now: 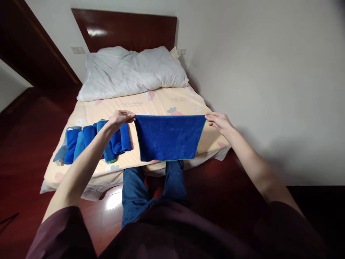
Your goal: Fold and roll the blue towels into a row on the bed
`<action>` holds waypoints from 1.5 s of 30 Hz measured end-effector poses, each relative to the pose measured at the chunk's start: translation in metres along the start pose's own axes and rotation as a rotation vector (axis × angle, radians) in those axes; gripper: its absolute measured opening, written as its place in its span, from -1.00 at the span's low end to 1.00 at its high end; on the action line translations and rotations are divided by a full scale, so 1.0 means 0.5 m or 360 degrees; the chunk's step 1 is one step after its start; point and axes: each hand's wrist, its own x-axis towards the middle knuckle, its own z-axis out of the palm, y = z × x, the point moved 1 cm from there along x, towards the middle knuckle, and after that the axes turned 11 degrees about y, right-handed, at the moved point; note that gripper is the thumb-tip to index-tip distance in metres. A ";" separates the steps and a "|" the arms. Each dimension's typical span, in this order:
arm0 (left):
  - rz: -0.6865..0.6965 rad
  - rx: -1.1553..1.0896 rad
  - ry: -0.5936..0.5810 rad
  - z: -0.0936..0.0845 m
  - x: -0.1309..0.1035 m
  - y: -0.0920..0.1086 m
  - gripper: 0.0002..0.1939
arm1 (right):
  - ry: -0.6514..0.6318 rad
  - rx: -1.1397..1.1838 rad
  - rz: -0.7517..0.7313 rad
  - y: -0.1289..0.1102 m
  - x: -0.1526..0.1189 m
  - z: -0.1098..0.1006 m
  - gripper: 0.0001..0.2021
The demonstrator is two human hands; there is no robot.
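Note:
A blue towel [169, 138] with a thin green edge hangs stretched between my two hands, above the front of the bed. My left hand [122, 119] pinches its upper left corner. At the upper right corner, my right hand [219, 121] is closed on the cloth in the same way. Several rolled blue towels [88, 136] lie side by side on the bed to the left, partly hidden behind my left forearm. One roll [125, 137] lies just below my left hand.
The bed [113, 108] has a pale yellow printed sheet. A white quilt [134, 72] is bunched near the dark wooden headboard [129, 30]. A bare wall [269, 90] runs along the right. My legs [134, 190] stand at the bed's front edge, on a reddish floor [24, 154].

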 end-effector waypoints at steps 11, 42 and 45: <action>0.0743 -0.0092 0.0322 0.033 0.116 -0.029 -0.67 | 0.0062 0.0187 -0.0637 0.073 0.158 0.103 -0.60; -0.0297 0.0690 0.0103 0.033 -0.222 -0.620 -0.50 | -0.0046 -0.0306 0.0583 0.610 -0.129 0.028 -0.54; -0.0319 0.0663 0.0040 0.035 -0.212 -0.608 -0.46 | -0.0109 -0.0373 0.0566 0.598 -0.095 0.041 -0.52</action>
